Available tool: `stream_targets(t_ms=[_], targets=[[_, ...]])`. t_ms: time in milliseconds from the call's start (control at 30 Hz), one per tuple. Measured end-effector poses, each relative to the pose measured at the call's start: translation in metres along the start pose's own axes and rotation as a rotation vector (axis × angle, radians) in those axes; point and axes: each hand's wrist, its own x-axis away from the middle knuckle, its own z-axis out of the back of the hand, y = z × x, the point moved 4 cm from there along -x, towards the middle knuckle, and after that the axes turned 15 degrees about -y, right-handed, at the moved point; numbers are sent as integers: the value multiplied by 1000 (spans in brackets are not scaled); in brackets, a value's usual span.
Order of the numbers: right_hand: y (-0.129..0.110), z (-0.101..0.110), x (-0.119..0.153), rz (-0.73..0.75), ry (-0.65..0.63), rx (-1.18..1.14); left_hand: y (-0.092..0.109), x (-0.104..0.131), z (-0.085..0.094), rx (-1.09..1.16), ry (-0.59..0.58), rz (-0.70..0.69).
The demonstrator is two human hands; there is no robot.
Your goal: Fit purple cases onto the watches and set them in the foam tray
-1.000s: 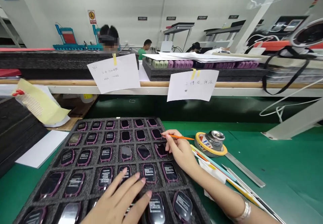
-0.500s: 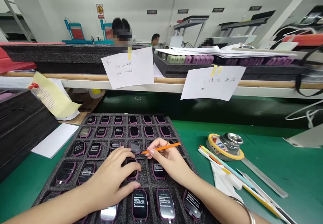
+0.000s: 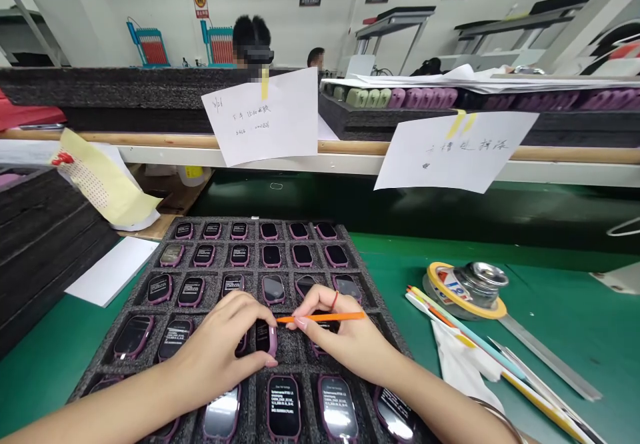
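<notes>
A black foam tray holds rows of purple-framed smartwatches, several with white text on their lit screens. My left hand grips one smartwatch by its ends, between finger and thumb, tilted up on its side in its compartment. Pinched in my right hand is a thin orange stick with a pointed end. Its tip is at the upper side edge of the tilted watch; whether it touches cannot be made out. Below my hands lies another watch with a lit text screen.
Right of the tray stand a metal-lidded jar with a tape roll, several thin sticks, a white cloth and a steel ruler. A shelf edge with hanging paper notes crosses behind. Black foam stacks stand left.
My left hand has closed on a watch and tipped it onto its side. My right hand has brought the orange stick down and nearer, to that watch's edge. The camera view has shifted slightly.
</notes>
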Motion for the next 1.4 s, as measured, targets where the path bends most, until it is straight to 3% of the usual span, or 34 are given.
stream_targets(t_ms=[133,467,667,800,967,1100,1233,1400], targets=[[-2,0,1,-8,-13,14,-3,1,-1,42,8,93],[-5,-3,3,1,-45,61,-1,-4,0,40,-9,104],[-14,19,22,-10,90,106,13,-10,7,-38,-86,109],[-4,40,44,-16,289,124,30,-24,4,-146,-124,16],[14,50,55,1,432,139,45,-54,-18,-266,-190,-179],[16,50,54,7,440,161,45,-64,-24,-347,-117,-227],[13,46,54,16,389,212,42,-56,-20,-373,-37,-292],[11,41,56,52,330,289,41,-50,-17,-345,-41,-338]])
